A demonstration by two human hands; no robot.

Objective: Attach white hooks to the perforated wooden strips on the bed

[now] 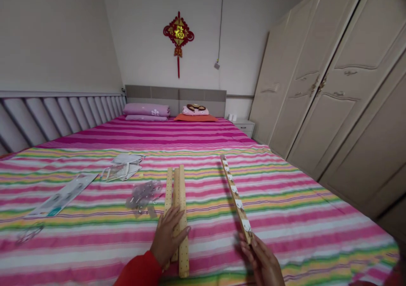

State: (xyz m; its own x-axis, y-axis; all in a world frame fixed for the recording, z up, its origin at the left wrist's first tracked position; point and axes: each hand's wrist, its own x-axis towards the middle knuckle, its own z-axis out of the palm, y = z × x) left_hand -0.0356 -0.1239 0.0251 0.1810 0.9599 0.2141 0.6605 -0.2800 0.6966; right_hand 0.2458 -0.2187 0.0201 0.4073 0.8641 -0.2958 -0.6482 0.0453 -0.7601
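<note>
My left hand (169, 233) lies across the wooden strips (182, 193) on the bed, its fingers stretched out and the thumb apart. These strips are long, pale and dotted with small holes, lying side by side and pointing away from me. In my right hand (261, 256) is the near end of another wooden strip (234, 189), gripped between fingers and thumb. White plates with small metal pieces, apparently hooks, run in a row along it. Left of the strips, a clear plastic bag (146, 193) has small metal parts in and around it.
A long flat package (63, 195), grey-white packets (123, 167) and a thin wire-like loop (31, 232) lie on the left of the striped bedspread (209, 256). Pillows (146, 110) rest at the headboard (199, 98). A wardrobe (317, 87) flanks the bed's right side.
</note>
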